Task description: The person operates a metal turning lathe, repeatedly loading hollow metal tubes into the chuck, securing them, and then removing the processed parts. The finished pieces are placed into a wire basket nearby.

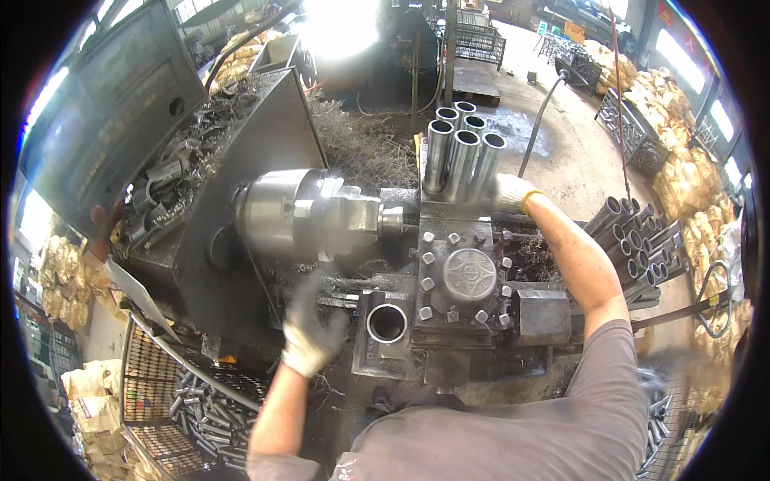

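My left hand point(313, 329), in a pale work glove, is below the lathe chuck point(281, 208). Motion blurs it, but the thumb stands apart from the fingers and nothing shows in its grasp. A short bright workpiece point(391, 218) sticks out of the chuck jaws. My right hand point(512, 194), gloved with a yellow cuff, is against the right side of a cluster of upright steel tubes point(461, 164). Those tubes hide its fingers, so its grip does not show. Between my arms lies the square tool post point(469, 274), ringed with bolts. Nearer me, one tube point(387, 323) stands on end.
Further steel tubes point(634, 240) are stacked at the right. A wire basket point(148, 377) and a heap of short metal pieces point(212, 417) are at the lower left. Curly metal shavings point(361, 148) lie behind the chuck. A slanted metal guard point(249, 144) rises left of it.
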### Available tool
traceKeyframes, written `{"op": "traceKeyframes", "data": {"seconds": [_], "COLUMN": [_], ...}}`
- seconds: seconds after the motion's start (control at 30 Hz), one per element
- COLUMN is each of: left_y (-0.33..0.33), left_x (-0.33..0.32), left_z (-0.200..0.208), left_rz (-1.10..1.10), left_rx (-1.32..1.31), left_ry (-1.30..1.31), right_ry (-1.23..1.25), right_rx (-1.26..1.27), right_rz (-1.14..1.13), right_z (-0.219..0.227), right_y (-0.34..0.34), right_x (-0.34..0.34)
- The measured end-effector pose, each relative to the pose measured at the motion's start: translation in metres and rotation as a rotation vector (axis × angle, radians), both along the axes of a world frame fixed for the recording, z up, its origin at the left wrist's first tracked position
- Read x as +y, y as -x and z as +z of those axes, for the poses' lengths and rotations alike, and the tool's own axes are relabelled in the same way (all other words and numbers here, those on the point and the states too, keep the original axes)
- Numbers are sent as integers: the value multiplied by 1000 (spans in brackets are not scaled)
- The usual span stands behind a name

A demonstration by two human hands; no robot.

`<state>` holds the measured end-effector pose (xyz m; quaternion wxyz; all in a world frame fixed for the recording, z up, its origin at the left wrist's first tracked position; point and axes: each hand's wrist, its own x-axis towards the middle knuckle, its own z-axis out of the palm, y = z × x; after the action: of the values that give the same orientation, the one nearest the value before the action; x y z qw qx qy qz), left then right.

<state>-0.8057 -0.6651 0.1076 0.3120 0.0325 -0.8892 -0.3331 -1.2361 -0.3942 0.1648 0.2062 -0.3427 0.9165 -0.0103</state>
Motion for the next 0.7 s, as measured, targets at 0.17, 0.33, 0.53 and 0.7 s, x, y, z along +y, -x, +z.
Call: {"op": "traceKeyframes", "data": {"seconds": [0.17, 0.33, 0.53, 0.7], "left_y": [86, 101, 104, 99], "left_x": [-121, -127, -125, -128], "left_z": [36, 29, 27, 26], "left_rz": [310, 313, 311, 333], "left_rx": [195, 342, 361, 324], "left_ry": [626, 672, 628, 625], "right_ry": [73, 49, 31, -88], "right_rx": [-53, -393, -451, -648], "right_rz": [303, 221, 204, 40], "right_z": [50, 20, -11, 13], "right_y": [-106, -99, -81, -86], "right_x": [-139, -164, -154, -160]}}
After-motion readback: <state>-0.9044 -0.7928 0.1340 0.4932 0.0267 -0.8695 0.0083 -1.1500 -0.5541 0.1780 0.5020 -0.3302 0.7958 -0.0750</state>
